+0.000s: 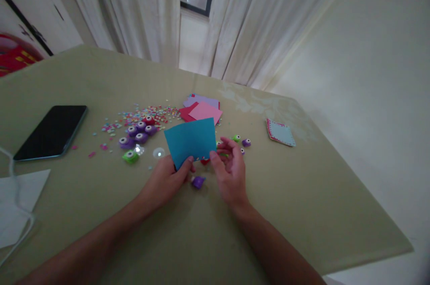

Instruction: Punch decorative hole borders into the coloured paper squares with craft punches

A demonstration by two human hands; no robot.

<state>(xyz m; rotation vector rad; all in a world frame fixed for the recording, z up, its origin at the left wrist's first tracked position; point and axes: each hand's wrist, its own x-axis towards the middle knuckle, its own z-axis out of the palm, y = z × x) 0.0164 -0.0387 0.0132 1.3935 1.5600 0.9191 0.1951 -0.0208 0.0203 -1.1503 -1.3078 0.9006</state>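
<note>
My left hand [169, 180] pinches the lower left edge of a blue sheet of paper [191, 140] and holds it tilted above the table. At the sheet's lower right corner my right hand [230, 169] has its fingers curled around a small punch that is mostly hidden. A purple punch [198, 181] lies on the table between my hands. Something small and red shows just under the sheet's bottom edge.
The table has an olive cloth [302, 195]. Several purple, red and green punches [139, 135] sit left of the sheet amid scattered confetti [151, 112]. A stack of pink, red and lilac paper [203, 108] lies behind, a phone [52, 132] at left, another paper stack [280, 133] at right.
</note>
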